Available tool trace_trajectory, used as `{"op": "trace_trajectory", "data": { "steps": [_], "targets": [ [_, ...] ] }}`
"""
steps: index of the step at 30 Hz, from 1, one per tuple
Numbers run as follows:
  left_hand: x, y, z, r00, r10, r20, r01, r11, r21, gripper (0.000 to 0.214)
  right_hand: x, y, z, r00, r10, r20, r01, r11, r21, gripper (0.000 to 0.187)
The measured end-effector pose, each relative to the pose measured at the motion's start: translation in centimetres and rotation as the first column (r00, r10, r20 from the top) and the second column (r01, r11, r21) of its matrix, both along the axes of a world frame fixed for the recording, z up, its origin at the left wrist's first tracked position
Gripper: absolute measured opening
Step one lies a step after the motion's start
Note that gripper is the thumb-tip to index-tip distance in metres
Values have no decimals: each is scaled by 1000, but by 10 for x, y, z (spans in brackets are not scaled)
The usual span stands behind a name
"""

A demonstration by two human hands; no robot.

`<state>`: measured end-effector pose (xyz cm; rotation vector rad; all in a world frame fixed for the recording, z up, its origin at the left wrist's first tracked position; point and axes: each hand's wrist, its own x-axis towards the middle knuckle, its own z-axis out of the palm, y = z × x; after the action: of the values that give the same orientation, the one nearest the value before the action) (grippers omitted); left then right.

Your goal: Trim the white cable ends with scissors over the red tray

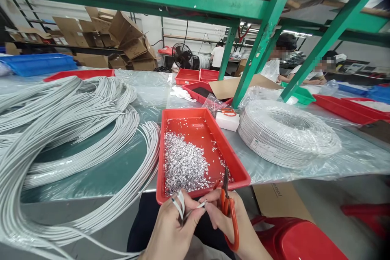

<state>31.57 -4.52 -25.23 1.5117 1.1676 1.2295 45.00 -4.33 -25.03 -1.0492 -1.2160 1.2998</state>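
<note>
My left hand (176, 221) is closed around a few white cables (181, 203), whose ends stick up between the fingers. One white cable end lies pinched between the fingertips of both hands. Orange-handled scissors (234, 223) hang on my right hand (224, 211), blades pointing up, while its thumb and forefinger press on the cable end. Just beyond the hands stands a red tray (239, 170) with a heap of small silvery foil scraps (185, 162). Large bundles of white cable (70, 162) curve over the table at the left and run down toward my left hand.
A wrapped coil of white cable (286, 134) lies at the right, near a small white box (227, 120) with another pair of scissors on it. Green posts (262, 36) rise from the table. A red stool (304, 239) stands lower right. Other people sit farther back.
</note>
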Motion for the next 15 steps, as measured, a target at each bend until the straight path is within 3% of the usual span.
{"op": "trace_trajectory", "data": {
  "steps": [6, 15],
  "targets": [
    [3, 1, 2, 990, 70, -126, -33, 960, 277, 19, -4, 0, 11, 993, -100, 56, 95, 992, 88, 26],
    [0, 3, 2, 993, 58, -103, -29, 965, 262, 20, -4, 0, -4, 993, -113, 17, 112, 993, 45, 32]
  ]
}}
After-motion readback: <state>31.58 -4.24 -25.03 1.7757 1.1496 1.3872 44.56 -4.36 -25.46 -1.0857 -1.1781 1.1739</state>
